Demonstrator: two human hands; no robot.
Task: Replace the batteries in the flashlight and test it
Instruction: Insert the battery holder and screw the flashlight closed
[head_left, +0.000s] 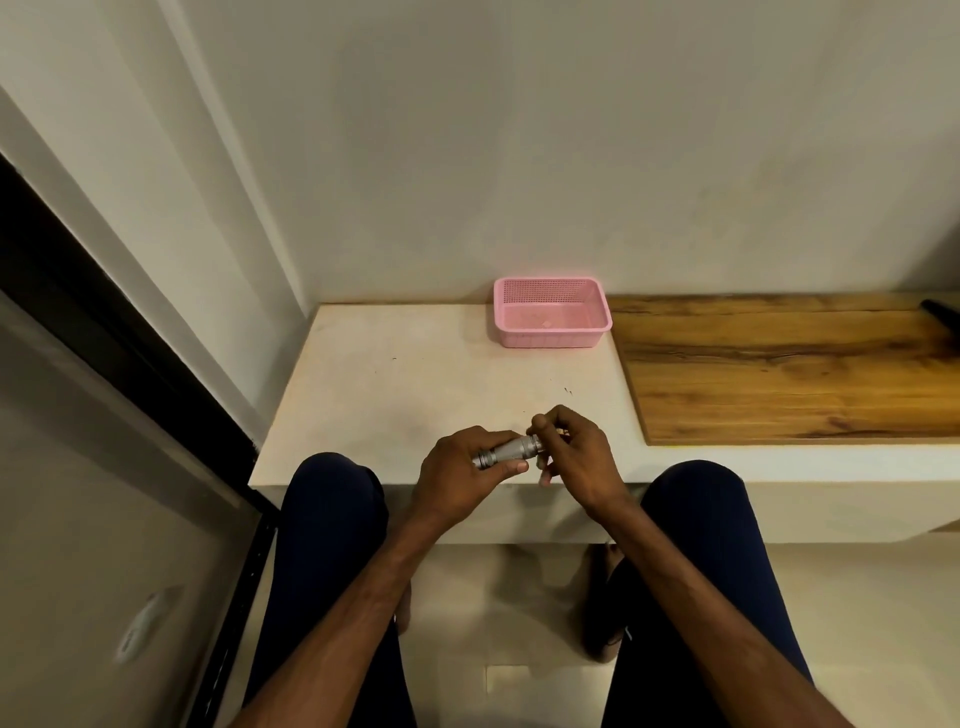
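Over pale ledge (415, 374): left hand (457, 478) grips ribbed silver flashlight (511, 449); right hand (576, 457) pinches its end.

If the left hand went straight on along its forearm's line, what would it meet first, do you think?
Probably the basket: the left hand, gripping the flashlight, points up the table toward it, passing just left of the right hand. Depth is unclear.

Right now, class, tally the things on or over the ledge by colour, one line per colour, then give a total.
Silver: 1, the flashlight, gripped by the left hand and right hand
Pink: 1, the basket
Wood brown: 1, the board
Black: 1, an object cut off at the right edge, too little showing to name
Total: 4
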